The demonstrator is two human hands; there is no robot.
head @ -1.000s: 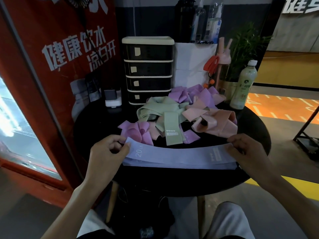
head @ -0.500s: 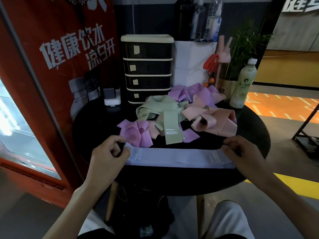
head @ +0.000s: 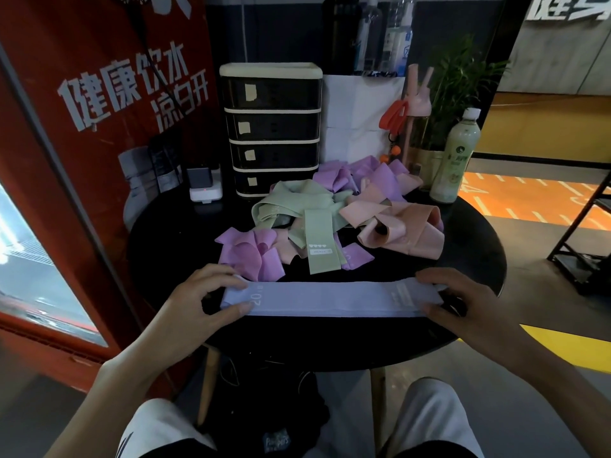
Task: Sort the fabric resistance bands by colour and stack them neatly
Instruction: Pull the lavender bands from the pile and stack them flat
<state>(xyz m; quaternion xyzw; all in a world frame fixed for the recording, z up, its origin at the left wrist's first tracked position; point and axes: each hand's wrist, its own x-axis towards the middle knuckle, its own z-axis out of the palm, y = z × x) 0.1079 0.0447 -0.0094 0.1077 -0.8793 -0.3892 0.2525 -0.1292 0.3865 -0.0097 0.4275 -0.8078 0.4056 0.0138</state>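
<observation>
A pale lavender band lies stretched flat across the near part of the round black table. My left hand pinches its left end between thumb and fingers. My right hand holds the right end the same way. Behind it lies a loose heap: purple bands at the left, green bands in the middle with one green strip pointing toward me, pink bands at the right, more purple bands at the back.
A black drawer unit stands at the table's back, a small white charger to its left. A pale green bottle, a plant and a white box stand at the back right. A red cabinet rises on the left.
The lavender band has been lowered and flattened onto the table, its edges drawn into one straight strip. Both hands stayed at its ends.
</observation>
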